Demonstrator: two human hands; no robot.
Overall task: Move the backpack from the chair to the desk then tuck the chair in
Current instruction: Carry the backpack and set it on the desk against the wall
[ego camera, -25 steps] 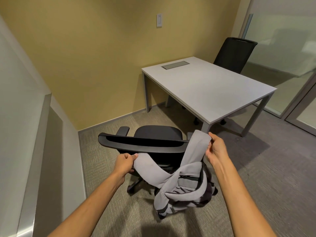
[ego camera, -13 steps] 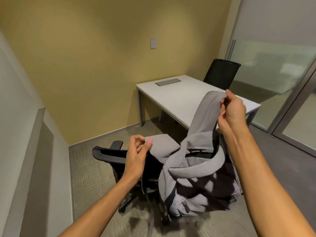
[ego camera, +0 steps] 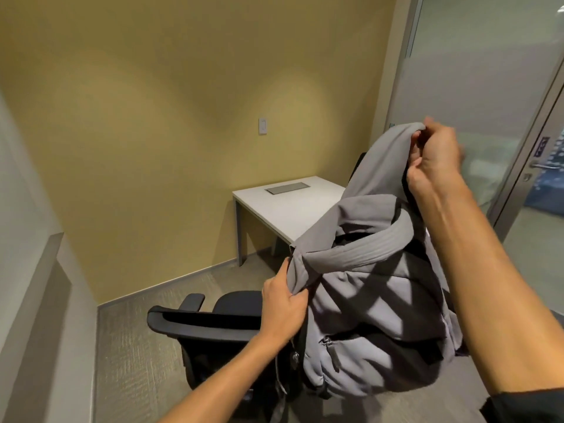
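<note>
Backpack (ego camera: 375, 306), grey with black trim, held in the air by both hands, clear of the chair (ego camera: 210, 328) and between the person and the desk (ego camera: 287, 206). Right hand (ego camera: 436, 160), raised high, is clenched around the top of one grey shoulder strap (ego camera: 384, 160), which runs taut from the fist down to the body of the bag. Left hand (ego camera: 283, 300), lower and to the left, is closed on a fold of grey fabric where a second padded strap (ego camera: 360, 248) meets the upper corner of the bag; the thumb lies along the fabric edge. Zippered front pocket (ego camera: 331, 352) faces the camera, and the bag's lower part hangs in front of the chair's right side, hiding it. Black office chair stands on the carpet (ego camera: 131, 355) below the left forearm, its backrest rim nearest the camera and one armrest (ego camera: 192, 300) visible beyond. White desk stands against the yellow wall (ego camera: 171, 117), a grey cable hatch (ego camera: 287, 188) set into its top. A second black chair (ego camera: 357, 166) is partly visible behind the raised strap. Glass partition (ego camera: 476, 87) and a door handle (ego camera: 540, 166) lie at right; a wall switch (ego camera: 262, 126) sits above the desk.
</note>
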